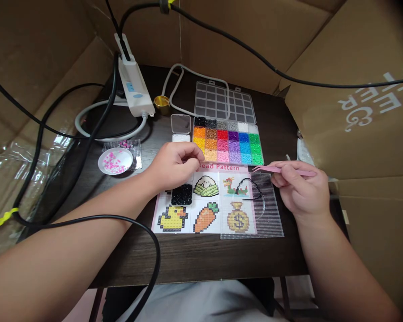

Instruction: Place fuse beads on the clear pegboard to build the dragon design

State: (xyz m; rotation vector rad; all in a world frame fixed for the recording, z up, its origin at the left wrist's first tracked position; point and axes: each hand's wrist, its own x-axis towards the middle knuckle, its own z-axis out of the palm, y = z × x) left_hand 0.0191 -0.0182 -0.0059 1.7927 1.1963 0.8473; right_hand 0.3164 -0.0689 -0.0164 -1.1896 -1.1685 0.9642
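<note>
My left hand [177, 163] is closed, thumb and forefinger curled together at the near left edge of the bead box [230, 163]. Whether anything is pinched there is hidden. In my right hand [300, 188] are pink tweezers [268, 169], their bent tips pointing left, just past the box's near right corner. A small case of black beads [182, 195] rests on the printed bead pattern sheet [190, 213], below my left hand. A clear pegboard [272, 210] overlaps the sheet's right side, with a curved black strand [255, 199] on it.
A white dish of pink and white beads [115, 161] stands at left on another small pegboard [137, 156]. Behind are a power strip [136, 91], a gold cup [161, 103] and the box's open lid [211, 100]. Black cables [156, 250] cross in front; cardboard walls [221, 49] surround the table.
</note>
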